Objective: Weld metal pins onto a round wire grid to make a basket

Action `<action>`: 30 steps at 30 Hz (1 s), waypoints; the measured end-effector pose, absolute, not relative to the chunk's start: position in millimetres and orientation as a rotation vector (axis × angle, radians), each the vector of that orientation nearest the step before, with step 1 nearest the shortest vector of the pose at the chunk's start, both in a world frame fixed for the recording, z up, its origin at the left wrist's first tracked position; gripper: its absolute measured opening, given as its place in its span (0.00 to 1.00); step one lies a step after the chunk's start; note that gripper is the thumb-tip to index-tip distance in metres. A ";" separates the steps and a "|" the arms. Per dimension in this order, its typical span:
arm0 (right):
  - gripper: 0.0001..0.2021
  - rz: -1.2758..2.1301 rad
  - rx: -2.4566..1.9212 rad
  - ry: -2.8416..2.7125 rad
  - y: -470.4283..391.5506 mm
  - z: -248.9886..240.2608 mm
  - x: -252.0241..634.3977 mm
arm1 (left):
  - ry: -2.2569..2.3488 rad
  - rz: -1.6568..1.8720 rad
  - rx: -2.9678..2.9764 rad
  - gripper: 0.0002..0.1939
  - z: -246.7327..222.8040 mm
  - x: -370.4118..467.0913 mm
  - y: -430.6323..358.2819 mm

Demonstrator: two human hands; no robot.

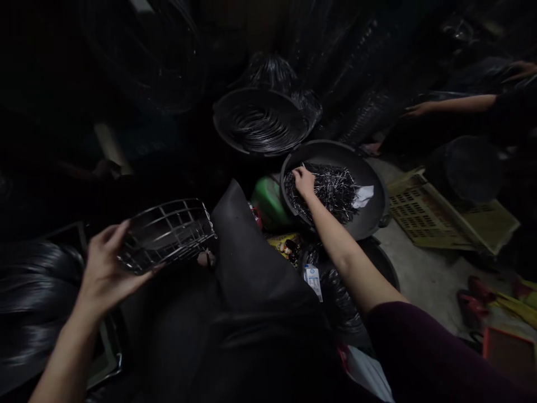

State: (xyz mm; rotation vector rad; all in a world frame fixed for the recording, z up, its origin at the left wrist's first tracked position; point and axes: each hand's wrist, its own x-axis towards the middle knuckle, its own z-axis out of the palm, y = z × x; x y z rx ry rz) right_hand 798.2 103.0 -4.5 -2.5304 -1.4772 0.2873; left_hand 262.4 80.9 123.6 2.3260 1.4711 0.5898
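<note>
**One hand on the wire basket, the other in the basin of pins**

We see the left hand [104,268] raised at about 8 o'clock in the view, forearm running up from the lower edge, palm turned inward. Its thumb and fingers are pinched on the near rim of a wire basket [168,232], which it holds tilted in the air, open side partly toward us. The basket sits at roughly 9 o'clock from the dark cloth-covered knee [251,263] in the middle.

The right hand [304,182] is stretched forward at about 1 o'clock, arm nearly straight, purple sleeve [419,352] at the lower right. Its fingers curl down into a heap of small metal pins [331,190] lying in a round dark basin [369,212]. We cannot tell whether the fingers have closed on any pins; the fingertips are buried in the heap.

At 12 o'clock stands a second basin [260,120] with coiled wire. A green container [268,201] shows just beside the pin basin, partly hidden. At 2 o'clock another person's arm [448,104] reaches across. Most of the left and top is too dark to make out.
</note>
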 end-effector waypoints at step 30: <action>0.20 1.479 -1.359 -1.725 43.8 115.7 561.3 | 1.442 0.664 2.244 0.43 109.2 282.2 56.9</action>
